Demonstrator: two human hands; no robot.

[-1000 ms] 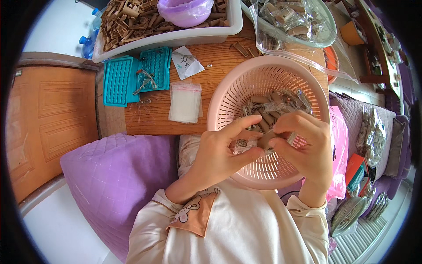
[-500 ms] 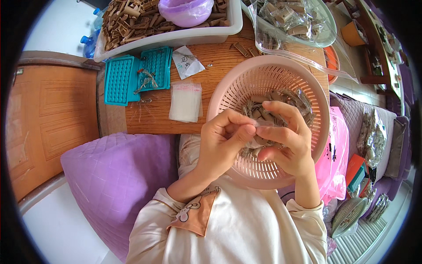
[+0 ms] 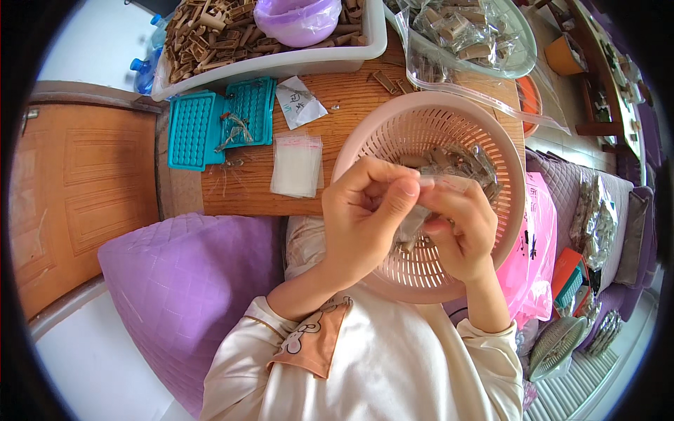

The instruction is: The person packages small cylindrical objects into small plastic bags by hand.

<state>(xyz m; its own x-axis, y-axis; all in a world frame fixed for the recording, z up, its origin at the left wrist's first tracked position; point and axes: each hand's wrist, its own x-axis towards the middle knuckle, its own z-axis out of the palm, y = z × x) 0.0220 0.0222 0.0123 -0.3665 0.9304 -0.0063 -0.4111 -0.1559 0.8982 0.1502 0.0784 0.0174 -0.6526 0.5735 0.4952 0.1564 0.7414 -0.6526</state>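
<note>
Both my hands meet over a pink slotted plastic basket (image 3: 358, 140) on my lap, against the table edge. A small clear plastic bag (image 3: 413, 223) hangs between them. My left hand (image 3: 372, 210) pinches one end of its top edge between thumb and forefinger. The fingers of my right hand (image 3: 460, 224) are curled on the other end. Inside the basket lie several small brown pieces (image 3: 467, 160), some wrapped in clear plastic; my hands hide part of them. A stack of flat clear bags (image 3: 296, 168) lies on the table to the left.
A white tub (image 3: 281, 69) of brown pieces, with a purple bowl (image 3: 298, 24) in it, stands at the back. Turquoise trays (image 3: 195, 133) and a paper slip (image 3: 300, 102) lie left. A pale green basin (image 3: 523, 56) of bagged pieces sits back right. A pink bag (image 3: 537, 245) is beside the basket.
My right hand's fingers have curled in from spread to closed on the bag's edge. Both hands have drawn together and slightly up, and the bag now shows hanging below them.
</note>
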